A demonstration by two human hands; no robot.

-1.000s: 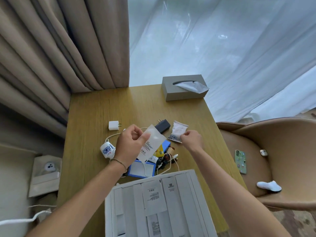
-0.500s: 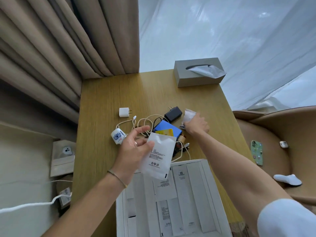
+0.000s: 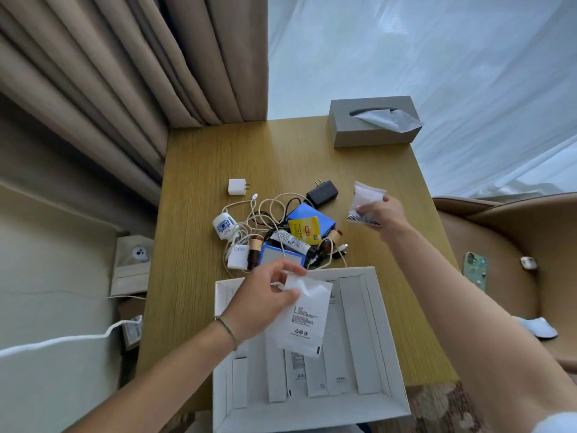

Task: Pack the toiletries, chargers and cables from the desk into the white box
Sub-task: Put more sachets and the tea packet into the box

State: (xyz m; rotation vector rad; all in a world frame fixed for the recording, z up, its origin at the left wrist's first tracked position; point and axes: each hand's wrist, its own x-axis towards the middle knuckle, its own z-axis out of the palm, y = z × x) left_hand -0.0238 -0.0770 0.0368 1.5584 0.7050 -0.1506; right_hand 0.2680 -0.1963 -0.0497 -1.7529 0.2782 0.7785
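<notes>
My left hand [image 3: 265, 301] pinches the top of a flat white sachet [image 3: 304, 320] that hangs over the open white box [image 3: 379, 339], where several white packets lie side by side. To the right of the pile, my right hand [image 3: 382, 214] holds a small white packet with a dark patterned edge [image 3: 365, 198] just above the desk. On the wooden desk [image 3: 206, 170] sits a heap of white cables [image 3: 265, 214], a black charger [image 3: 323, 192], a white plug [image 3: 236, 186], a blue-patterned white charger [image 3: 223, 226], blue boxes [image 3: 307, 215], a yellow tea bag [image 3: 304, 231] and small brown bottles [image 3: 256, 248].
A grey tissue box [image 3: 371, 123] stands at the desk's far right corner. Curtains hang behind and to the left. A tan chair [image 3: 505, 264] on the right carries a phone [image 3: 476, 270] and an earbud case [image 3: 527, 262]. A white cord [image 3: 62, 340] runs along the floor at left.
My left hand has carried the white sachet from above the pile back over the box. My right hand has lifted the small packet off the desk. The view has shifted nearer.
</notes>
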